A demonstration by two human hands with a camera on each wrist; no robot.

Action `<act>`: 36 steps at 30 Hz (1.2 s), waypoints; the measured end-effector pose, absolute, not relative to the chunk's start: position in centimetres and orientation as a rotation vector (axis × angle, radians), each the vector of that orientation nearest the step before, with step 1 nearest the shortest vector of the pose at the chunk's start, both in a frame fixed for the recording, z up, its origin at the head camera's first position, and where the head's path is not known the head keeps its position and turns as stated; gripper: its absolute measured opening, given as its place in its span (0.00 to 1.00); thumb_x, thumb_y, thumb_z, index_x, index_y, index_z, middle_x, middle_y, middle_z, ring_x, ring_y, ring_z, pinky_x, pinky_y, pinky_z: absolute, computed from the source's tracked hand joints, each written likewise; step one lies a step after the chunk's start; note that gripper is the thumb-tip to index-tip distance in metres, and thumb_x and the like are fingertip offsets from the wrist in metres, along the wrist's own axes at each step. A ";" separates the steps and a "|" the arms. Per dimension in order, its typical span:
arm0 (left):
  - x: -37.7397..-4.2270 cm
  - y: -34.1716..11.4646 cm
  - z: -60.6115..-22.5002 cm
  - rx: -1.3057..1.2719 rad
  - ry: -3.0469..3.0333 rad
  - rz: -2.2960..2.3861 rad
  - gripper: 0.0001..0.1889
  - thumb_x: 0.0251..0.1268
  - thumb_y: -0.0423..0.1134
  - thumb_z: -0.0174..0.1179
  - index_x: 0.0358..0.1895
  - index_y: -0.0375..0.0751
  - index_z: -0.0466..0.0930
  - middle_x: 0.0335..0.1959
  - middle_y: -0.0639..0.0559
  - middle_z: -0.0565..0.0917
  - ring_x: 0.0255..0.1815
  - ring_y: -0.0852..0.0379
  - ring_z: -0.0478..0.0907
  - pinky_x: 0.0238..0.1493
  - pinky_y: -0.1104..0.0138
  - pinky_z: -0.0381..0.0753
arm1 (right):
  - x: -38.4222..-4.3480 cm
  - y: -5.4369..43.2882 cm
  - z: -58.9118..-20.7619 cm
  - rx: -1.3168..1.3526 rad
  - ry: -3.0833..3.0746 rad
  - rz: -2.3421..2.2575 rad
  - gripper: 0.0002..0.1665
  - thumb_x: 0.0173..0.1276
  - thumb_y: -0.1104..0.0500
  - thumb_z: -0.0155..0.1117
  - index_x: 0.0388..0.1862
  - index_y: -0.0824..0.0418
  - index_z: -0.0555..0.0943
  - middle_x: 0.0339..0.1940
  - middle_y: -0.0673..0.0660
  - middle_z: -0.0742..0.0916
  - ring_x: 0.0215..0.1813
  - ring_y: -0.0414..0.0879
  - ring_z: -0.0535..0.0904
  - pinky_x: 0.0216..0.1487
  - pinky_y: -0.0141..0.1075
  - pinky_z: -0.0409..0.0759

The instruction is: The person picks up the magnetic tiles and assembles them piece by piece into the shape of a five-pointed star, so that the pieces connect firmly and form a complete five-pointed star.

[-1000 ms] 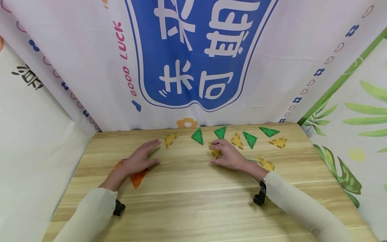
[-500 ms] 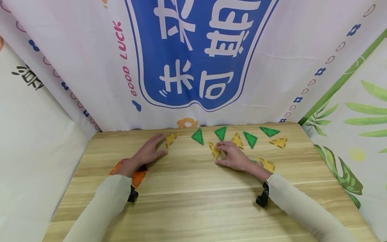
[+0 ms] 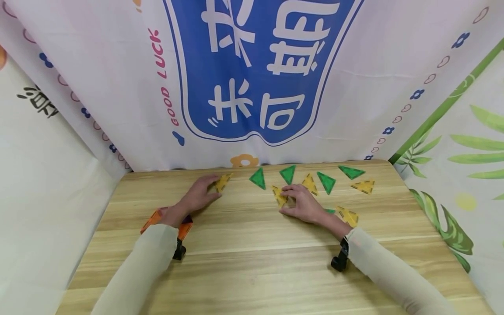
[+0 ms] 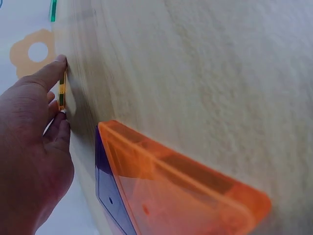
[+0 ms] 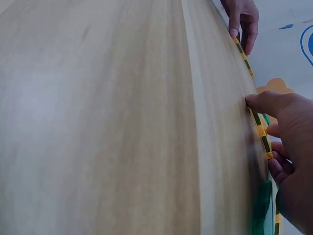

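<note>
My left hand is at a yellow triangular magnetic tile near the table's back edge. In the left wrist view, its thumb and fingers pinch opposite ends of that flat tile. My right hand holds a second yellow triangular tile, right of the middle. The right wrist view shows this tile edge-on between thumb and fingers. Between the hands, farther back, lies a green triangular tile. Another green tile lies just beyond the right hand.
Orange and purple tiles lie partly hidden under my left wrist. More yellow and green triangles, such as a yellow one and a green one, are spread at the back right. A printed curtain hangs along the wooden table's back edge.
My left hand has moved right and slightly away from me, reaching the yellow tile. My right hand has shifted slightly right and stays at its yellow tile.
</note>
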State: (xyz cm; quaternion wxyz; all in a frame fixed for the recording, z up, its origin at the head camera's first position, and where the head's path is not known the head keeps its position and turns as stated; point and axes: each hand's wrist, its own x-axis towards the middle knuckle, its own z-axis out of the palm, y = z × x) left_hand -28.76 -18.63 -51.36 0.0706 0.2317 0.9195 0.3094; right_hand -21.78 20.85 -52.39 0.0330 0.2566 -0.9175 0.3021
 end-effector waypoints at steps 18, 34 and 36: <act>-25.1 -19.2 -50.4 0.704 2.827 0.894 0.35 0.70 0.44 0.72 0.74 0.28 0.73 0.74 0.33 0.74 0.76 0.32 0.69 0.75 0.39 0.69 | -20.4 17.5 -51.4 0.763 -2.787 1.068 0.33 0.59 0.51 0.85 0.61 0.65 0.87 0.66 0.60 0.84 0.69 0.57 0.77 0.71 0.54 0.77; -20.2 -17.5 -50.7 0.715 2.886 0.921 0.34 0.65 0.46 0.76 0.68 0.28 0.79 0.69 0.37 0.80 0.70 0.36 0.77 0.70 0.44 0.78 | -20.6 9.8 -51.9 0.836 -2.819 1.040 0.33 0.58 0.46 0.85 0.58 0.64 0.88 0.59 0.58 0.86 0.64 0.52 0.80 0.71 0.46 0.77; -20.0 -17.4 -50.8 0.697 2.889 0.910 0.35 0.65 0.48 0.76 0.68 0.29 0.79 0.69 0.37 0.80 0.70 0.37 0.77 0.70 0.44 0.78 | -20.6 9.4 -51.9 0.833 -2.828 1.021 0.34 0.59 0.46 0.84 0.58 0.64 0.88 0.59 0.58 0.86 0.64 0.53 0.79 0.71 0.46 0.77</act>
